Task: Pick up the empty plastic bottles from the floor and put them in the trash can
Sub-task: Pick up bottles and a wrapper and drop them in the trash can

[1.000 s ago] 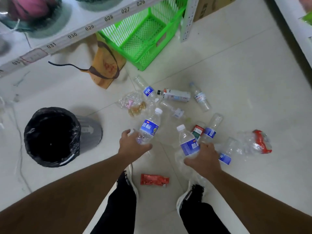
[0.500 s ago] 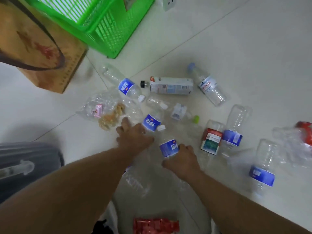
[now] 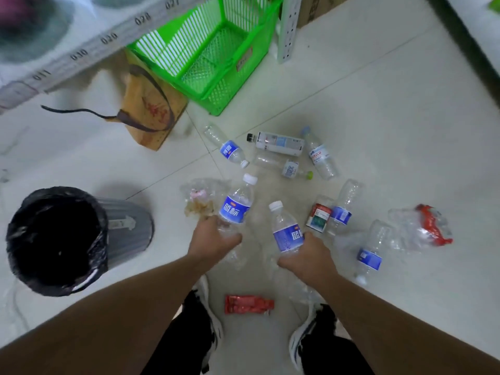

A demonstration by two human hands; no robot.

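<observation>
Above the littered pale tile floor (image 3: 378,104): left hand (image 3: 213,236) and right hand (image 3: 305,255) each clamped round a clear blue-labelled plastic bottle (image 3: 235,204), black-lined grey trash can (image 3: 58,239) well left. Thin crushable walls; likely slipped or overshot if tossed.

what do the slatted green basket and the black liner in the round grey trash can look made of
Slatted green basket: looks like rigid moulded plastic, with uniform bright colour and a thin slatted and lattice wall. Black liner in the round grey trash can: probably thin plastic film, crinkled and glossy where it folds over the rim.

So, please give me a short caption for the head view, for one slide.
Each hand, left and right, holds a bottle above the littered floor, trash can at left.
</observation>
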